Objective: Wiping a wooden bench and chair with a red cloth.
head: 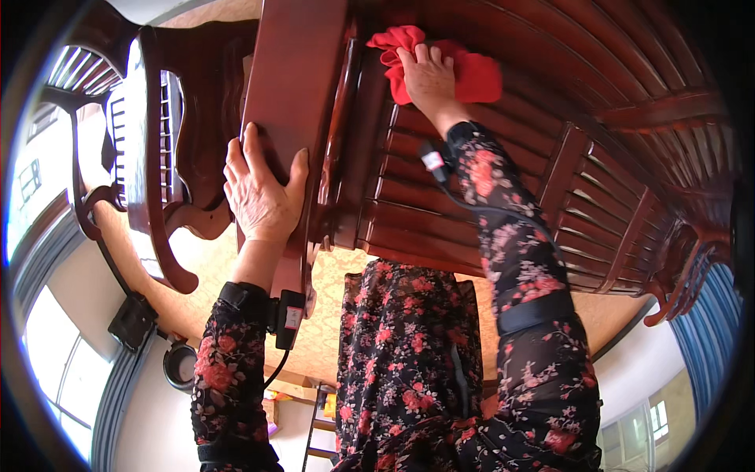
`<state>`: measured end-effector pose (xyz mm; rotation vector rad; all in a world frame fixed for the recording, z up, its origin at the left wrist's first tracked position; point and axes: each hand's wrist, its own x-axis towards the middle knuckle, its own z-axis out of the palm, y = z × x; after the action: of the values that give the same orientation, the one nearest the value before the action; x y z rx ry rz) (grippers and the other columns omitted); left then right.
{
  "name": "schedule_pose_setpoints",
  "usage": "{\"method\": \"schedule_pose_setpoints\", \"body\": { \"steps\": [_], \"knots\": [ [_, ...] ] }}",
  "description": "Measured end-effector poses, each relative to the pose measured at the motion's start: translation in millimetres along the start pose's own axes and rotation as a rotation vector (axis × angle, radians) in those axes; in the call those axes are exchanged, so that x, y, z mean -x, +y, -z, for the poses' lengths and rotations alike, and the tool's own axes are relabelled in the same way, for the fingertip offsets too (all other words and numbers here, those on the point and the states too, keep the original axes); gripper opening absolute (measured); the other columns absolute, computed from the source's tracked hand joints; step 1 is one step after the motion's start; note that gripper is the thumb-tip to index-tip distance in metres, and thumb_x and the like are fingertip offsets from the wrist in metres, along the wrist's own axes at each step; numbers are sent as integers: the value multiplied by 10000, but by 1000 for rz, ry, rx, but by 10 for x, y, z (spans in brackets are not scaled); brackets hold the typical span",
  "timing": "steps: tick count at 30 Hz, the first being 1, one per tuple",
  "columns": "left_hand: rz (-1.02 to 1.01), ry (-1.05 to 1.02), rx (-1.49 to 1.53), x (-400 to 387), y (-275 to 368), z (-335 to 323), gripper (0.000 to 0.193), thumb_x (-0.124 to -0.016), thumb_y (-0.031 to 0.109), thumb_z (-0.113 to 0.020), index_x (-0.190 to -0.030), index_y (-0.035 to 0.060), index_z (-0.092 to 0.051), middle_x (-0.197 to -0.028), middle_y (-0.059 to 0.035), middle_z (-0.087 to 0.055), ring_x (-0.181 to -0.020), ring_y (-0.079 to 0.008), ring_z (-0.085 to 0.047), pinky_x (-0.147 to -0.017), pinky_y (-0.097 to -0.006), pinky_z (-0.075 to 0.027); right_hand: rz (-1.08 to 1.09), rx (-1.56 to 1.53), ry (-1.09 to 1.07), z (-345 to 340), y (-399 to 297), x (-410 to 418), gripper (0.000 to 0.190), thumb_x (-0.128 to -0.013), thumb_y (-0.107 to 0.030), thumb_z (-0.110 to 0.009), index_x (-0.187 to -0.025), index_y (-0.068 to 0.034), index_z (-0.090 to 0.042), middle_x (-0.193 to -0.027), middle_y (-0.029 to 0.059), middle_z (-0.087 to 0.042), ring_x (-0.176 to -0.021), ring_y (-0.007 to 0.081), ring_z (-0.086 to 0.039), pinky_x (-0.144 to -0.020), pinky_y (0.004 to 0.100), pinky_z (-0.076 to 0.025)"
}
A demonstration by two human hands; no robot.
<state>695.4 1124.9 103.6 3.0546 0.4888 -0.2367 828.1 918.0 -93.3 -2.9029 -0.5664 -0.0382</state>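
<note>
A crumpled red cloth [481, 76] lies on the slatted seat of a dark wooden bench [448, 206], towards its back. My right hand [429, 79] presses down on the cloth with its fingers spread over it, and part of the cloth bunches up beyond the fingertips. On the left, my left hand [265, 192] rests flat on the bench's broad wooden armrest [295, 71], thumb apart from the fingers, holding nothing. Both wrists carry strapped-on black devices with cables.
Left of the armrest stands another piece of dark wooden furniture [194, 118] with curved parts. The slatted backrest [590, 47] rises beyond the seat. Blue curtains [711, 330] hang at the right, and a black round object [180, 366] is at lower left.
</note>
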Motion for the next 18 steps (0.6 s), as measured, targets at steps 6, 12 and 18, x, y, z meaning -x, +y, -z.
{"method": "schedule_pose_setpoints", "body": {
  "steps": [6, 12, 18],
  "knots": [
    [-21, 31, 19, -6, -1, -2, 714, -838, 387, -613, -1383, 50, -300, -1315, -241, -383, -1192, -407, -410, -971, -479, -360, 144, -61, -183, -78, -1003, 1098, 357, -845, -180, -482, -1185, -117, -568, -1093, 105, -537, -1062, 308, -486, -884, 501, -390],
    [17, 40, 59, -49, -19, -44, 774, -790, 494, -621, -1377, 72, -344, -1349, -243, -372, -1230, -401, -386, -992, -503, -334, 588, -385, -335, 339, -1483, 2393, 280, -817, -251, -505, -1064, -155, -595, -1114, 74, -546, -1090, 287, -469, -871, 487, -369],
    [25, 30, 32, -46, -35, -35, 771, -793, 503, -614, -1378, 79, -342, -1350, -227, -379, -1226, -391, -395, -984, -492, -346, 653, -277, -329, 192, -724, 1732, 107, -785, -228, -508, -807, -197, -608, -1033, 51, -597, -1020, 241, -508, -843, 478, -412]
  ]
}}
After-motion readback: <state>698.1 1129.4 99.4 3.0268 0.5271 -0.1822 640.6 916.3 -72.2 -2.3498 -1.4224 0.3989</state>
